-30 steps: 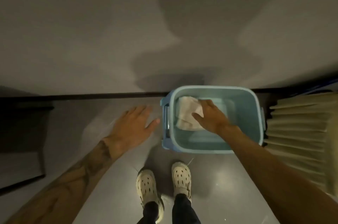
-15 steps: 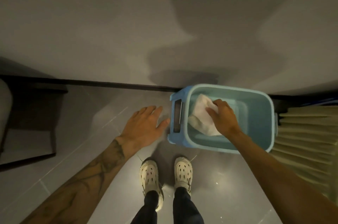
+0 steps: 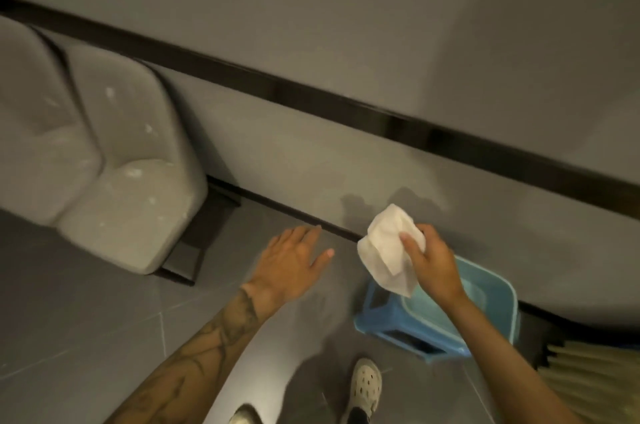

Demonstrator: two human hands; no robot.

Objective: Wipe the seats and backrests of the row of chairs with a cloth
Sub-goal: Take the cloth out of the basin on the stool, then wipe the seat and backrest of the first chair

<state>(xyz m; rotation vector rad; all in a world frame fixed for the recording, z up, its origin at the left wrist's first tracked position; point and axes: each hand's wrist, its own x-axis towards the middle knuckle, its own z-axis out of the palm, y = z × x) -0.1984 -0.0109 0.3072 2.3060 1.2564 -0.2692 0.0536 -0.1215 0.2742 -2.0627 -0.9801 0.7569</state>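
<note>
we have just lifted the cloth [image 3: 389, 249] out of the blue bucket [image 3: 491, 306]; half a second ago it was down inside the tub, and now it hangs bunched in our right hand [image 3: 433, 259], pinched between thumb and fingers, above the bucket's near-left corner. our view has swung left too, so the chairs [image 3: 114, 160] now show at the left edge, two pale padded seats side by side against the wall, speckled with light marks. that tells us the fetching step is over and the wiping has not begun. our left hand [image 3: 294, 261] is flat and spread, holding nothing, out over the floor between bucket and nearest chair. the floor between us and that chair looks bare, so there is room to step left. the edges to mind are the bucket rim under our right arm, the dark chair base [image 3: 194, 250] jutting from under the seat, and the broom bristles [image 3: 595, 375] at our right.
</note>
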